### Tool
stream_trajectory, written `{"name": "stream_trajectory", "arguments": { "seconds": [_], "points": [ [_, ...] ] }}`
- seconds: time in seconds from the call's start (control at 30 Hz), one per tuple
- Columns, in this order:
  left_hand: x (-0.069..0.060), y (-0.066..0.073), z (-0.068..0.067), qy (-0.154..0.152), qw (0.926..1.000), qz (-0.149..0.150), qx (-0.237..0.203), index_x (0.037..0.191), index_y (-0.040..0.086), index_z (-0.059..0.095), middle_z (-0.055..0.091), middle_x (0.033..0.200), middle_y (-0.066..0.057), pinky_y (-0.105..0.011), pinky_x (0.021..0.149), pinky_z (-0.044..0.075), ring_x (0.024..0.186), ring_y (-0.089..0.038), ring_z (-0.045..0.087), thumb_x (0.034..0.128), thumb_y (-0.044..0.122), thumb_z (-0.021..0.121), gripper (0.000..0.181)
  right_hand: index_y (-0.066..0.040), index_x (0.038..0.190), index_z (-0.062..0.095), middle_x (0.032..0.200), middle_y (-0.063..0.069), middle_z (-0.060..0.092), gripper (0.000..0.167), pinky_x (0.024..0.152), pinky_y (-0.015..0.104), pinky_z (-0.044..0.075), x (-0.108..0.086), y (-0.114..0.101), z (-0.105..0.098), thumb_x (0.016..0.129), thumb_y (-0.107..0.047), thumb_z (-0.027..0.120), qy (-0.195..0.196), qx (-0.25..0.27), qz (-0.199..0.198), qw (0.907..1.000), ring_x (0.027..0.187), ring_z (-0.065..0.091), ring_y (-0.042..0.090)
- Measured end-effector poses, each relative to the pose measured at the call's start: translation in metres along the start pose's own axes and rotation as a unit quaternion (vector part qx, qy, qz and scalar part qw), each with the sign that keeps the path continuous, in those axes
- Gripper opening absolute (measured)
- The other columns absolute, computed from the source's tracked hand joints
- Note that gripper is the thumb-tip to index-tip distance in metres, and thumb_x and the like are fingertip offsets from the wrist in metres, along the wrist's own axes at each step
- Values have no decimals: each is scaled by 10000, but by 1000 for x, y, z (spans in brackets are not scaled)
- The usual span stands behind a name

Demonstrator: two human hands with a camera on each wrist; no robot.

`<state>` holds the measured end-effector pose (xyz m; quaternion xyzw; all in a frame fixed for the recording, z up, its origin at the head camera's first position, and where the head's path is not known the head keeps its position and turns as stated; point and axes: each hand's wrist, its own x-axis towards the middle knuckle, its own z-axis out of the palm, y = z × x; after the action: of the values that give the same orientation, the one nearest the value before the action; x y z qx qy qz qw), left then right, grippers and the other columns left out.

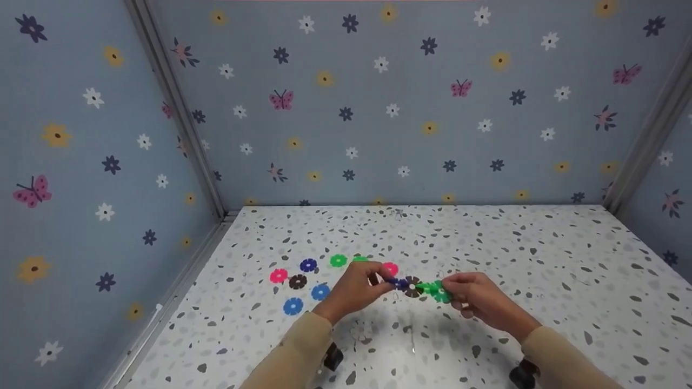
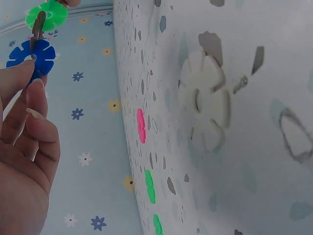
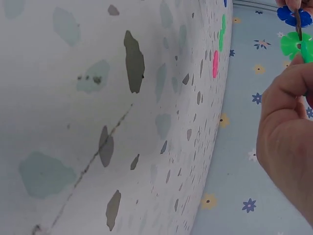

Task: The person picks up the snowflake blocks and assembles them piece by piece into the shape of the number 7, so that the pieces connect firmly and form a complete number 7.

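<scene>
Pinched between thumb and fingers, a dark blue notched disc [image 1: 400, 283] is in the left hand [image 1: 354, 287]. It is joined to a brown disc [image 1: 414, 280], then a green disc [image 1: 426, 288] seen nearly edge-on and another green disc [image 1: 442, 296]. The right hand [image 1: 481, 300] pinches that far green end. Both hands hold this short chain above the table. In the left wrist view the left hand [image 2: 24, 142] has its thumb on the blue disc [image 2: 45, 53]. Beside the right hand [image 3: 291, 127], the right wrist view shows a small red patch, partly hidden.
Loose discs lie on the speckled table [image 1: 567, 270], left of and behind the hands: pink [image 1: 279, 276], dark blue [image 1: 308, 265], brown [image 1: 293, 284], light blue [image 1: 293, 306] and green [image 1: 338, 260]. A white disc [image 2: 215, 100] lies nearer. Flowered walls [image 1: 378, 140] enclose the table.
</scene>
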<state>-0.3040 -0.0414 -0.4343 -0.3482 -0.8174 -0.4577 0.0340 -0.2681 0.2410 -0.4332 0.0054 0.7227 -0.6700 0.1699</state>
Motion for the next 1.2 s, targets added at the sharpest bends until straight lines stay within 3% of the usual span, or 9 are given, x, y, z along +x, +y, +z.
{"name": "stream_trajectory", "arguments": {
  "seconds": [0.6,0.73,0.83,0.93,1.07,1.2],
  "points": [
    [-6,-8,-10,-24,9995,-113,280,892,147,712,676,901,68,-240,645,498,745,-99,581,917,99,710,54,32,1195,617,848,62,602,302,507,234,390,-5,5,-5,1001,-199,600,-12,255,-186,9995,656,508,122],
    [-8,-15,-20,-47,9960,-319,836,927,148,728,682,918,66,-252,650,497,740,-103,580,935,113,686,55,27,1183,621,850,63,600,282,511,233,396,-4,6,-5,1010,-193,581,83,253,-131,9996,665,512,125],
    [-10,-22,-31,-162,9869,-589,1493,972,116,734,677,929,47,-295,700,515,788,-139,608,946,123,663,75,22,1170,622,848,63,597,266,517,239,396,-4,6,-6,1016,-187,568,164,249,-88,9995,669,510,130],
    [-12,-32,-43,-346,9734,-923,2068,1066,74,710,669,969,-7,-373,811,519,867,-196,623,941,112,662,139,21,1163,621,846,62,592,252,522,241,397,-4,7,-7,1022,-177,556,209,246,-83,9994,670,507,131],
    [-16,-44,-59,-581,9506,-1782,2474,1156,45,662,646,1018,-69,-433,846,506,885,-219,603,908,148,701,272,27,1156,614,841,61,575,241,527,243,399,-5,10,-9,1028,-163,542,208,237,-115,9994,667,498,130],
    [-22,-51,-71,-702,9237,-2782,2540,1115,30,659,633,988,-64,-439,792,517,842,-219,590,844,237,763,357,28,1162,607,846,64,568,243,537,248,401,-6,12,-8,1031,-164,535,232,228,-73,9994,672,495,132]
  ]
}}
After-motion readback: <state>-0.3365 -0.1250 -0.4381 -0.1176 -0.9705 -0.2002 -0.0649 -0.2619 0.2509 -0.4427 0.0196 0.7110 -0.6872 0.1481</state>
